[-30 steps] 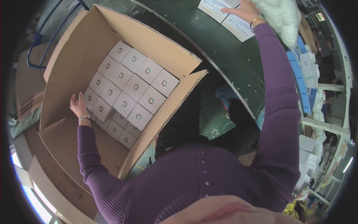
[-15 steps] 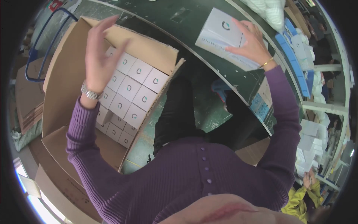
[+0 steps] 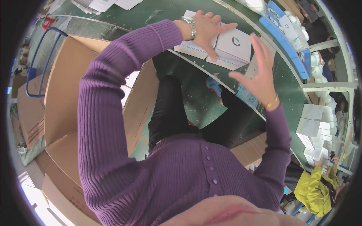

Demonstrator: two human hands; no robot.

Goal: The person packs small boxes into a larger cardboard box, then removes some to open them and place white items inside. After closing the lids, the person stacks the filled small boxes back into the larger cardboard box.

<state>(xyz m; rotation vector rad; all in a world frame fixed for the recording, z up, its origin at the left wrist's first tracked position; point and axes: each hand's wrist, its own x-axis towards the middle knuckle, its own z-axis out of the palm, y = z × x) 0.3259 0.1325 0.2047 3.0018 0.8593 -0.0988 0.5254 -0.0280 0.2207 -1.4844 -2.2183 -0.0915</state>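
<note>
Boxes (image 3: 235, 44): two, side by side on the desk (image 3: 169, 11), near edge close along their printed fronts. Left to right from where I stand:

Carton (image 3: 62, 94) far left, below desk level, flaps up. Left forearm crosses over it and hides most of the inside; a bit of white shows under the sleeve.

Left box (image 3: 190, 51): partly under the left hand (image 3: 201, 34). Fingers spread wide and pointing right, across to the back of the right box (image 3: 233, 56); thumb angled down over the seam between the two. Nothing gripped that I can see; light contact on the tops, can't tell.

Right box: top near square, so no clear long axis. The pair runs along the desk edge, slightly askew in view. It lies between the hands: left fingers at its back left, right hand (image 3: 260, 81) off its front right corner.

Right hand: the nearer one to that box's right side. Open, thumb well away from the fingers, holding nothing. Index tip just beside the box; touching or not, can't tell. Near edge is the tight side, with a drop to the floor.

Further right: blue tray (image 3: 273, 26), behind and apart from the boxes.
</note>
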